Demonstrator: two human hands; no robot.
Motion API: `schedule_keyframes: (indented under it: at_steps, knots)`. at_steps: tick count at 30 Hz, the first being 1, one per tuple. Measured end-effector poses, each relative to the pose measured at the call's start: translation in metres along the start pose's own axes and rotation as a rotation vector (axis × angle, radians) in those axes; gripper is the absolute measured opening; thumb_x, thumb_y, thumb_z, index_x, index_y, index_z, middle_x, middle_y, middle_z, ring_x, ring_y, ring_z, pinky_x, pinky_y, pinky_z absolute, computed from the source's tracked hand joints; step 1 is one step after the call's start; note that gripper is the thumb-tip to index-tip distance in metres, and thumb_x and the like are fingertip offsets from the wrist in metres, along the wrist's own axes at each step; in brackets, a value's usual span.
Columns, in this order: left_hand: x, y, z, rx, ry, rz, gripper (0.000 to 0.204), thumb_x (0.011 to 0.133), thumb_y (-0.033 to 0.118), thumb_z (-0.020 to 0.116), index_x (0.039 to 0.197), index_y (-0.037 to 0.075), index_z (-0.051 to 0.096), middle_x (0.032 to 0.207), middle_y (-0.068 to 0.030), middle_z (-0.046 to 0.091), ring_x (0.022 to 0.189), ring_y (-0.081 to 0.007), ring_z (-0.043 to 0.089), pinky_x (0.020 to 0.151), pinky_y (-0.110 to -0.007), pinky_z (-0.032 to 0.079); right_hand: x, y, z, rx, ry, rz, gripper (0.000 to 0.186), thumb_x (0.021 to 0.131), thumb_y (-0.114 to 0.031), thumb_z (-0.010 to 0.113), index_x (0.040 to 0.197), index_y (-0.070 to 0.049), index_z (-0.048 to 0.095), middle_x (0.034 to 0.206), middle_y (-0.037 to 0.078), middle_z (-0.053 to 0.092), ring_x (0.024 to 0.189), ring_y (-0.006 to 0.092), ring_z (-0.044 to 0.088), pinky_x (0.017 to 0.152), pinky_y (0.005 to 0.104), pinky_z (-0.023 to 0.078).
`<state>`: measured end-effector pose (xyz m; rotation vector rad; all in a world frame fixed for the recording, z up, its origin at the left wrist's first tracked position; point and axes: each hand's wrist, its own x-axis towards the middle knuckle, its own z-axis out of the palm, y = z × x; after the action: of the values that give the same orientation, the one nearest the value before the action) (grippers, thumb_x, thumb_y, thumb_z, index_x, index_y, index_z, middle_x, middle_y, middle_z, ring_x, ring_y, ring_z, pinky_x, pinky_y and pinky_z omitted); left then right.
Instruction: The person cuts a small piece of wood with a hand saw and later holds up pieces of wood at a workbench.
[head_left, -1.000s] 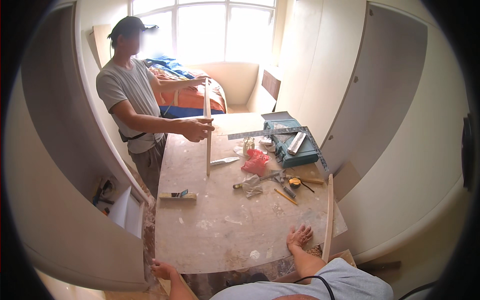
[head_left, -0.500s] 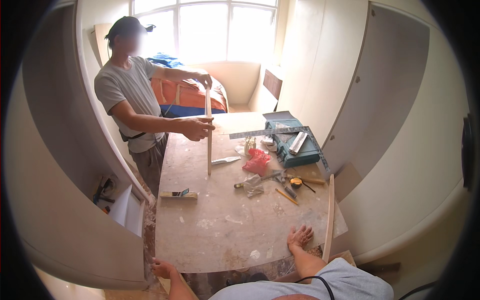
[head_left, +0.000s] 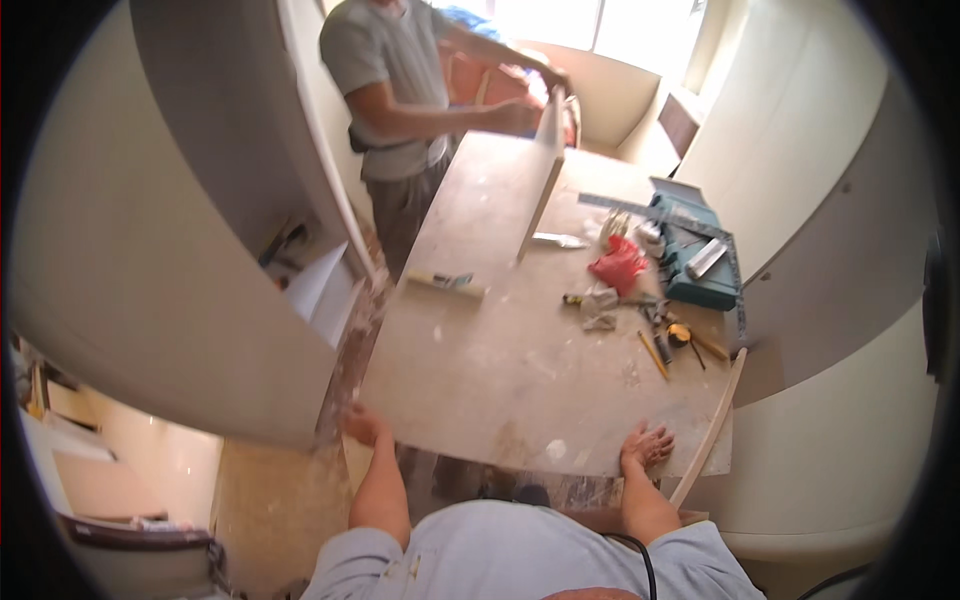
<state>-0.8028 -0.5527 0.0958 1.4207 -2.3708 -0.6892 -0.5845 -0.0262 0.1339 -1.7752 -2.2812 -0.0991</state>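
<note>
A: What can't we make out here?

B: Our left hand [head_left: 362, 425] sits at the near-left corner of the board [head_left: 520, 370], partly past the edge, so we can't tell if the fingers are curled under or just resting. Our own body hides the near edge between the arms. The co-worker [head_left: 400, 90] is cut off at the top, head out of view.

A: And our right hand [head_left: 645, 447]?

B: Flat on the board's near edge, fingers spread wide, holding nothing. A thin wood strip [head_left: 712, 430] lies just beside it along the right edge, tilted, its lower end hidden behind our arm.

A: Where's the board itself?

B: Lying flat in front of us, filling the middle between the curved white panels [head_left: 150, 260] on the left and right. Far end reaches the co-worker.

A: What's on it?

B: The co-worker holds a narrow plank [head_left: 543, 170] on edge w/ both hands at the far end. Near its foot, a small tube [head_left: 445, 284] and a putty knife [head_left: 558, 240]. To the right, a red rag [head_left: 618, 265], a teal tool case [head_left: 695, 255], a metal ruler [head_left: 620, 205], a pencil [head_left: 653, 354], plus small hand tools too jumbled to tell apart.
</note>
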Motion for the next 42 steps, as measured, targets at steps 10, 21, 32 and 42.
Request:
schedule_keyframes:
  at_steps: [10,21,32,42]
  knots:
    - [0.018,-0.003,-0.027,0.007,-0.012,0.031,0.058,0.103,0.048,0.043,0.111,-0.003,0.070,0.109,-0.0251,0.069,0.100,-0.0435,0.066,0.082,-0.054,0.053,-0.002,-0.016,0.008,0.005,0.068,-0.055,0.062,0.094,-0.055,0.057,0.135,-0.008,0.055,0.146,0.021,0.043,0.137,0.0423,0.037,0.114,0.0556,0.030]
    - [0.008,-0.004,-0.031,0.061,-0.038,-0.003,0.063,0.104,0.053,0.038,0.117,-0.001,0.066,0.118,-0.0229,0.061,0.107,-0.0435,0.062,0.086,-0.054,0.053,-0.008,-0.009,-0.013,0.127,0.016,0.001,0.062,0.093,-0.052,0.057,0.135,-0.007,0.051,0.148,0.023,0.040,0.140,0.0448,0.032,0.116,0.0573,0.025]
    - [0.015,-0.005,-0.031,0.020,0.000,-0.025,0.066,0.104,0.055,0.037,0.116,-0.002,0.066,0.116,-0.0249,0.061,0.105,-0.0437,0.063,0.088,-0.055,0.052,-0.010,-0.019,-0.015,0.165,-0.004,-0.010,0.061,0.092,-0.051,0.058,0.134,-0.007,0.052,0.149,0.024,0.039,0.140,0.0455,0.032,0.117,0.0580,0.023]
    - [0.015,-0.009,-0.022,0.055,0.032,-0.003,0.067,0.104,0.058,0.036,0.113,0.000,0.068,0.112,-0.0239,0.061,0.101,-0.0426,0.064,0.084,-0.054,0.054,-0.009,-0.015,-0.013,0.141,-0.024,-0.007,0.062,0.092,-0.051,0.059,0.135,-0.007,0.052,0.151,0.023,0.038,0.140,0.0453,0.033,0.117,0.0583,0.023]
